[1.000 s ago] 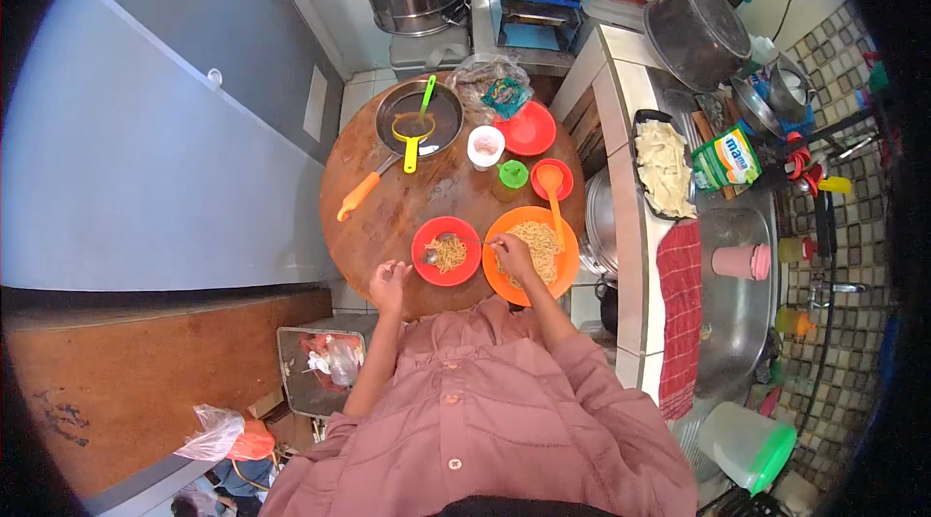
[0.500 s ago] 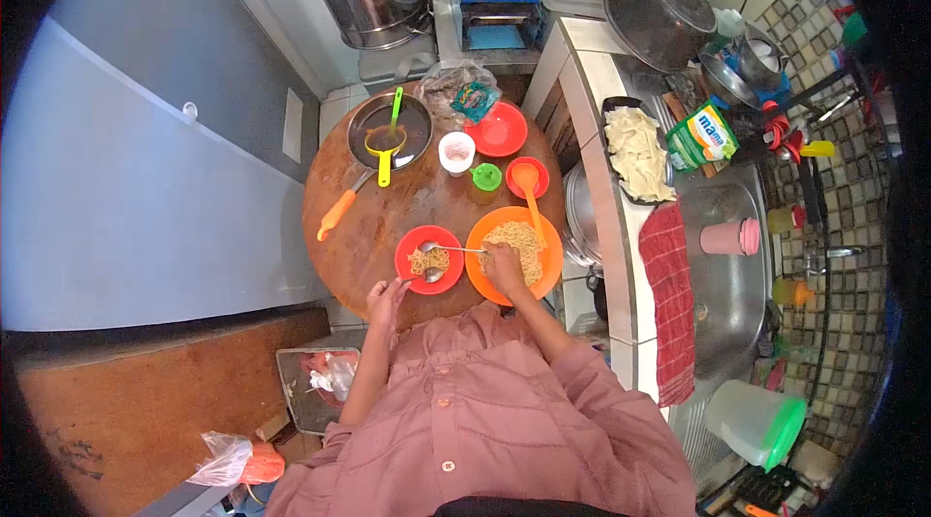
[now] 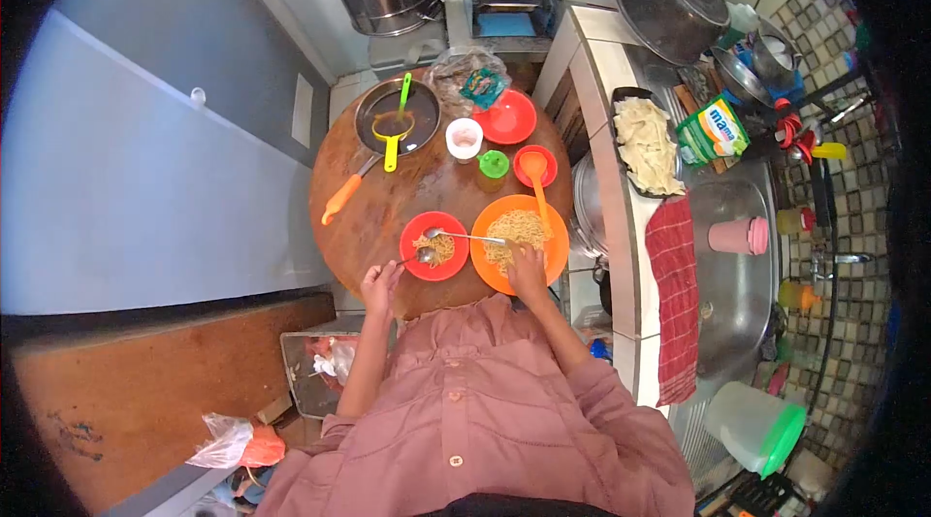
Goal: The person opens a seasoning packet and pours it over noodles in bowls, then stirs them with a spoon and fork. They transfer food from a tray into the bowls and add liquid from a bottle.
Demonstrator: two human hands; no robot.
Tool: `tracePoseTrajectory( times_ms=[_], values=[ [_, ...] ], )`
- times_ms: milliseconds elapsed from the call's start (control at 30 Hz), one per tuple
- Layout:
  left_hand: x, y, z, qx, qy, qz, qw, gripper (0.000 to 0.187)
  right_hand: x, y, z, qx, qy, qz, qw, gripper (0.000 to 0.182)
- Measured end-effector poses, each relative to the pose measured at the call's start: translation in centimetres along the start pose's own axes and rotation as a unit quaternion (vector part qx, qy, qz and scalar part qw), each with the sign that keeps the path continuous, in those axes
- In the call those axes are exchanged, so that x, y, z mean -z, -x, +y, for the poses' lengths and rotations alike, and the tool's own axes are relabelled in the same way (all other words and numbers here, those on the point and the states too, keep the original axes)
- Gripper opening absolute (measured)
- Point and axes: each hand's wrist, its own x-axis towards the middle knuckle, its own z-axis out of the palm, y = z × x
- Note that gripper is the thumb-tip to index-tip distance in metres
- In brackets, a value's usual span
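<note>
My left hand (image 3: 380, 286) pinches the handle of a metal spoon (image 3: 425, 255), whose bowl rests in the noodles on a small red plate (image 3: 408, 260). In my right hand (image 3: 527, 270) is a second long-handled metal utensil, which looks like a spoon (image 3: 465, 238). Its head also lies over the noodles (image 3: 445, 247) on the red plate, and its handle crosses to the orange plate. That larger orange plate (image 3: 558, 255) holds a heap of noodles (image 3: 514, 231), partly covered by my right hand. An orange ladle (image 3: 539, 189) leans from a small red bowl (image 3: 550, 166) onto the orange plate's edge.
On the round wooden table (image 3: 364, 241) stand a frying pan (image 3: 423, 134) with a green strainer (image 3: 392, 153), a white cup (image 3: 464, 139), a green-lidded container (image 3: 494, 164) and a red bowl (image 3: 509, 117). The tiled counter (image 3: 621, 274) with the sink (image 3: 727, 308) lies right.
The view has shifted slightly. My right hand has moved a little right and toward me over the orange plate. My left hand has drawn slightly left. Both utensil heads stay over the red plate.
</note>
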Motion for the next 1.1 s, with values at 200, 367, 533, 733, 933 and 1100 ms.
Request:
tracePoseTrajectory(
  times_ms=[200,367,533,733,933,1100],
  values=[
    [0.1,1.8,1.3,-0.049,-0.005,0.054,0.997,0.020,-2.1,-2.8,-1.5,0.214,0.196,0.072,0.954,0.046],
    [1.5,2.3,1.7,-0.035,-0.008,0.068,0.997,0.020,-4.0,-4.2,-0.4,0.253,0.261,0.036,0.931,0.030],
    [1.9,2.8,2.1,-0.050,-0.007,0.081,0.995,0.021,-3.2,-3.6,-1.6,0.279,0.170,0.071,0.942,0.027],
    [1.0,3.0,2.5,-0.050,0.021,0.075,0.996,0.019,-0.9,-1.4,-4.0,0.136,0.013,0.070,0.988,0.022],
    [-0.7,1.9,2.8,-0.085,-0.010,0.046,0.995,0.017,3.2,1.0,-3.8,-0.004,-0.250,0.099,0.963,0.021],
    [-5.1,1.9,4.7,-0.109,-0.043,0.013,0.993,0.016,9.7,3.2,-3.3,-0.120,-0.332,0.063,0.933,0.025]
  ],
)
